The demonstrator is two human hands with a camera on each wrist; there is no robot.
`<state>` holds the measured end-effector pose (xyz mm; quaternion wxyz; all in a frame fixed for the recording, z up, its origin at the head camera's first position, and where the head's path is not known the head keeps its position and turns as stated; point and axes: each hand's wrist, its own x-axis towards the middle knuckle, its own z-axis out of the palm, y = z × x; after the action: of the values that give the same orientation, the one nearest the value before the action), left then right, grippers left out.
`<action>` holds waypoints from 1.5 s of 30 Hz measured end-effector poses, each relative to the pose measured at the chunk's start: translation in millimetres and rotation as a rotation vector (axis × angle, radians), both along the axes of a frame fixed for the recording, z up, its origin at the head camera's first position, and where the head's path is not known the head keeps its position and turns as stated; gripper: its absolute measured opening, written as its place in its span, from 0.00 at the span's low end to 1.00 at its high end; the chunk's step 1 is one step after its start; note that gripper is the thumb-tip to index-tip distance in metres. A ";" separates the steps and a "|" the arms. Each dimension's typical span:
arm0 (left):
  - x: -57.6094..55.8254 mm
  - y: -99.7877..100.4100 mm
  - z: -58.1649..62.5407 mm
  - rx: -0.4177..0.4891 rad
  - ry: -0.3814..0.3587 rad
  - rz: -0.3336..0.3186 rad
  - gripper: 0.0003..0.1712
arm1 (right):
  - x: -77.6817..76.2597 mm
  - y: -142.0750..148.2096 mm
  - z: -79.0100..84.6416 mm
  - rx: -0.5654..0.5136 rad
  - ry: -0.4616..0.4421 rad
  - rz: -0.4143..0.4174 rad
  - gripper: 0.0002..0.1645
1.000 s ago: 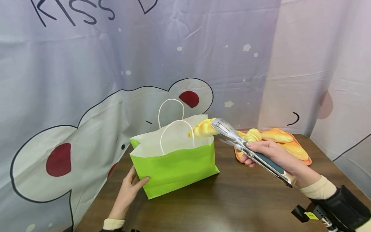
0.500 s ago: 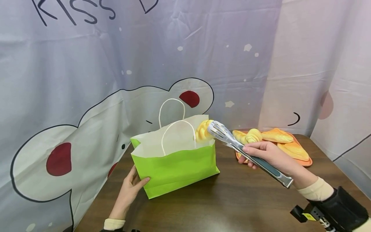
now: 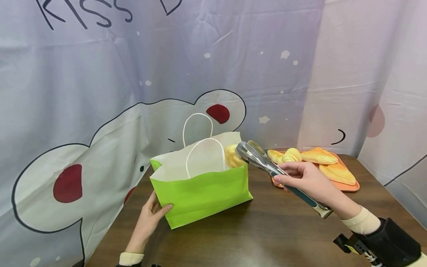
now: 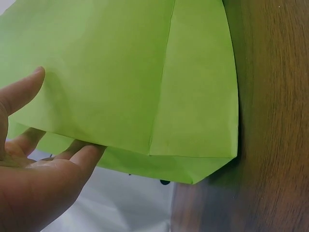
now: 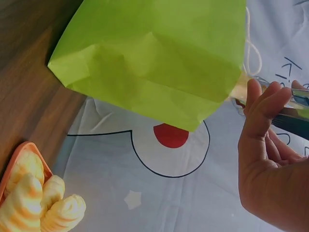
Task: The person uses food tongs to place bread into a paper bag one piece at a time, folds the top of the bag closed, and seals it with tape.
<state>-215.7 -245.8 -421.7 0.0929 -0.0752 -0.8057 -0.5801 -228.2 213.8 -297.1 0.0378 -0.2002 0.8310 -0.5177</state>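
Observation:
A bright green paper bag point(image 3: 203, 196) with white twisted handles stands on the table, its mouth facing up. My left hand point(image 3: 151, 215) holds its lower left corner; the left wrist view shows the thumb on one panel and the fingers point(image 4: 89, 157) at the side fold. My right hand point(image 3: 305, 180) grips metal serving tongs point(image 3: 260, 161) with a dark handle insert. At their tips a blurred yellow bread roll point(image 3: 231, 155) sits at the right end of the bag's mouth. Whether the tongs still pinch it, I cannot tell.
An orange tray point(image 3: 354, 188) with several breads stands at the back right; a spiral roll point(image 3: 291, 155) lies among them. The brown table point(image 3: 267, 237) meets a printed curtain point(image 3: 267, 74) behind.
The tongs have moved slightly left and down, lowering the bread roll at the bag's mouth. My right hand has rolled, so both tong arms show. My left hand and the bag stay put.

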 end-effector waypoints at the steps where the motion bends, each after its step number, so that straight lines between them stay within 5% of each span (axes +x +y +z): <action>1: 0.2 -0.1 -0.1 0.000 0.001 -0.004 0.50 | 0.5 0.0 -0.4 0.007 0.003 -0.017 0.30; 17: 0.2 1.1 -0.9 0.033 -0.018 -0.030 0.49 | -3.0 24.6 -9.4 -0.072 -0.003 -0.087 0.22; 23: -0.5 1.4 -1.6 0.010 -0.003 -0.016 0.47 | -4.9 47.9 -20.4 -0.083 0.015 -0.102 0.10; 28: -0.6 1.5 -2.6 0.001 0.015 -0.015 0.43 | -5.4 70.5 -32.7 -0.113 0.012 -0.101 0.17; 45: -2.3 4.3 -1.4 0.001 -0.009 -0.030 0.40 | -2.9 134.6 -71.7 -0.094 -0.264 -0.278 0.15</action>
<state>-218.0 -241.5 -423.1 0.0805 -0.0844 -0.8048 -0.5820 -231.1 348.4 -368.8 0.0652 -0.0154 0.8134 -0.5779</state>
